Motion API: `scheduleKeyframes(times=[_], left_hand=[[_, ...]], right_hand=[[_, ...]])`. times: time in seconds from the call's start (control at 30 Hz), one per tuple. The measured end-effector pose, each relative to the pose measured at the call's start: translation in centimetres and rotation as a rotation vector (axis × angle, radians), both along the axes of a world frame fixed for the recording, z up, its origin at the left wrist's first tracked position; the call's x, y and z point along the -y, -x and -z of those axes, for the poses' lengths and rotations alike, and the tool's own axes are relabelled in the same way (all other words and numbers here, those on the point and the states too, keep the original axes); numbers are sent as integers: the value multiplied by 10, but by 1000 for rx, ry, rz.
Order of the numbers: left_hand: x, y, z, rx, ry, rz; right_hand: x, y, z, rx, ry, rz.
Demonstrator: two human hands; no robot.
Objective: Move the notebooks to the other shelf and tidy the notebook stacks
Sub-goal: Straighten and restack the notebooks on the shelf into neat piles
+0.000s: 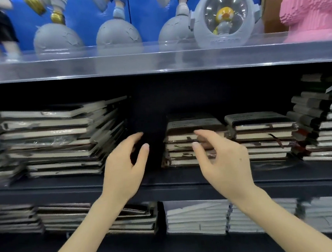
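Shelving is filling the whole view, and its middle shelf (165, 178) is carrying the short stack (183, 124) of brown notebooks, which is serving here as the reference. Above the short stack, the upper shelf (155, 62) is holding grey globe figures (116, 31), a round grey lamp (224, 16) and a pink figure (311, 6). To the left of the short stack, beyond a dark gap, the tall stack (62, 139) of notebooks is standing unevenly, its upper books lying out of line. Just to the right of the short stack a second low stack (262, 135) is sitting, and further right a higher, crooked stack (325, 122) is rising. Below the short stack, on the lower shelf (171, 246), dark notebooks (64, 217) are lying to the left and white notebooks (197, 217) directly under it. The left hand (122, 169) is hovering before the gap just left of the short stack, its fingers (136, 137) spread and gently curved, holding nothing. The right hand (222, 161) is hovering in front of the short stack, its fingers loose and apart, gripping nothing. Whether they are touching the books, I cannot tell.
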State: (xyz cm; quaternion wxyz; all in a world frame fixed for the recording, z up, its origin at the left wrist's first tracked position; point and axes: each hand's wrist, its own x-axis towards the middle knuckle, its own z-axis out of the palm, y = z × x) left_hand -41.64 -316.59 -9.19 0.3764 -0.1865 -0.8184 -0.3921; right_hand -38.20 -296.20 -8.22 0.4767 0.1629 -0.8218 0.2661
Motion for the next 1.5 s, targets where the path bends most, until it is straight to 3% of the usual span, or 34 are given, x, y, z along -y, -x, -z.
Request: scheduleKeyframes(times=[0.07,0.2,0.27,0.37,0.53,0.63,0.77,0.97,1.13,1.33,1.5], left_hand=[[28,-12,-1,-148,35,-115],[97,-21,2,-366,66,-373],[131,-21,6,-359,-8,-493],[170,-17,5,-290,-84,-596],[209,2,-16,-60,-55,-491],[218,10,-21,-29,-19,-523],[230,13,-19,-33,-19,-488],[248,19,-3,-116,97,-428],[243,7,16,-256,170,-443],[232,-6,18,130,-72,-367],[231,4,21,310,-156,-243]], right_hand=[[23,9,4,66,-26,-124],[71,25,7,434,71,-357],[96,33,7,557,180,-470],[133,40,3,584,267,-565],[187,52,-6,586,334,-625],[209,60,-6,646,411,-660],[224,69,0,684,566,-704],[233,74,4,706,645,-725],[221,71,13,774,481,-695],[224,77,12,696,457,-617],[222,83,13,635,477,-576]])
